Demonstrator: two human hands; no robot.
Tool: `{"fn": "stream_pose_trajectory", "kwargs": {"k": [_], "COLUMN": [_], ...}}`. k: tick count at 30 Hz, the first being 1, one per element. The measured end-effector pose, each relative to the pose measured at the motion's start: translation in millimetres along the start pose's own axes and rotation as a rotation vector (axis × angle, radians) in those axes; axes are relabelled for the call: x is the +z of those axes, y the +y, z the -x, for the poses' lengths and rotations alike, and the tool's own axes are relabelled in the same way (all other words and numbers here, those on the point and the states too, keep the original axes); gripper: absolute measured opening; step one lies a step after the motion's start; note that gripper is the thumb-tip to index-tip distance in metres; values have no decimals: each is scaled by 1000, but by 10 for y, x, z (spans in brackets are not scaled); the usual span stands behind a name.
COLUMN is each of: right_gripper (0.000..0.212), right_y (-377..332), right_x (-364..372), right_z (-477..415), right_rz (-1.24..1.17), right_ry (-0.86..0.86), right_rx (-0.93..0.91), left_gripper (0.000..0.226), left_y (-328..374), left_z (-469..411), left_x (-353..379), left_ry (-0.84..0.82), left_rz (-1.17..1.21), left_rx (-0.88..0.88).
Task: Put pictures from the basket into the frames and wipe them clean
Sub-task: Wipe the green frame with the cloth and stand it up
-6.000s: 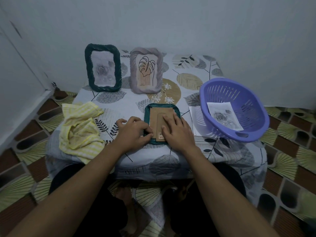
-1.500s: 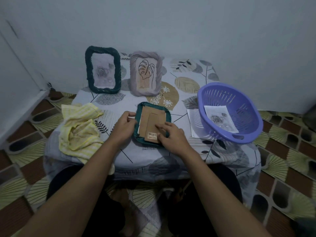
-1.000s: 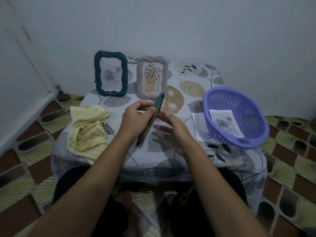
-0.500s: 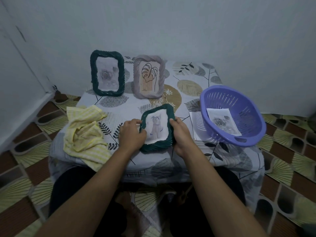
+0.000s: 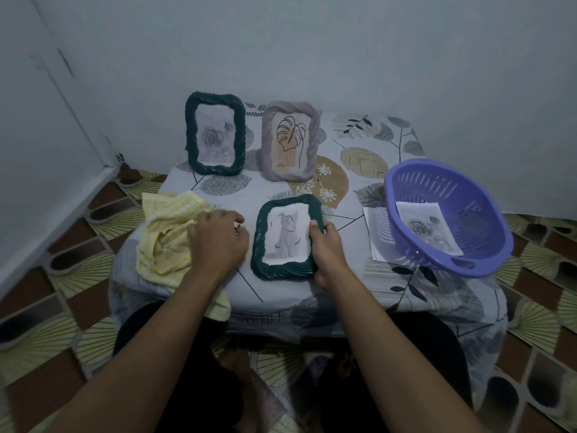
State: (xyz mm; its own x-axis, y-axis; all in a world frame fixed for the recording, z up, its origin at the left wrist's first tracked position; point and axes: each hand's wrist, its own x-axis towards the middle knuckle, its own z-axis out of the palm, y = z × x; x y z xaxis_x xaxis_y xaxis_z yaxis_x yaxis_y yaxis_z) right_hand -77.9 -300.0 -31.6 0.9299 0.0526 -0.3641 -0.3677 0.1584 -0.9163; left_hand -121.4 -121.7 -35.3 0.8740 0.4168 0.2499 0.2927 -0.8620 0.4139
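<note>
A dark green frame (image 5: 271, 270) lies face up on the table's front middle, holding a picture of a cat (image 5: 285, 237). My right hand (image 5: 327, 248) grips its right edge, thumb on the rim. My left hand (image 5: 218, 242) rests on the yellow cloth (image 5: 168, 232) at the left, fingers curled over its edge. The purple basket (image 5: 480, 245) stands at the right with a rose picture (image 5: 427, 228) inside.
Two frames stand at the back: a green one with a rose picture (image 5: 214, 134) and a grey one with a leaf drawing (image 5: 290, 140). A loose white sheet (image 5: 373, 235) lies partly under the basket. The small table (image 5: 368, 295) has a leaf-patterned cover; walls rise behind and left.
The frame was turned over from back side up to picture side up and laid down. My left hand let go of it and moved left onto the yellow cloth.
</note>
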Motion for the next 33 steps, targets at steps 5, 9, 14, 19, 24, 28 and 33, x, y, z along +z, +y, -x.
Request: {"fn": "stream_pose_trajectory", "kwargs": {"k": [5,9,14,19,24,28,33], "right_gripper": [7,11,13,10,17,14,21], "right_y": [6,-2,-50,-75,-131,-183,-190], "right_x": [124,190,233,279,313,285,226], "right_z": [27,35,96,147,202,217,282], "right_rz": [-29,-62,-119,-254,-319,-322,-217], "right_ry": [-11,-34,-75,-136,-199,-207,-214], "right_rx": [-27,-38,-35,-11,-31,-75,-146], "left_gripper": [69,74,40,22,57,61,76], "left_y": [-290,-502,-554,-263,243,354,249], "left_z": [-112,-164,-168,-196,-154,17,83], "left_x": [-192,-181,-148,-294,-443,-354,-144], "left_ry": [32,-52,122,268,62,-68,-138], "left_rz": [-127,-83,96,393,927,523,0], "left_rx": [-404,-507,-366,-221,-240,279,386]}}
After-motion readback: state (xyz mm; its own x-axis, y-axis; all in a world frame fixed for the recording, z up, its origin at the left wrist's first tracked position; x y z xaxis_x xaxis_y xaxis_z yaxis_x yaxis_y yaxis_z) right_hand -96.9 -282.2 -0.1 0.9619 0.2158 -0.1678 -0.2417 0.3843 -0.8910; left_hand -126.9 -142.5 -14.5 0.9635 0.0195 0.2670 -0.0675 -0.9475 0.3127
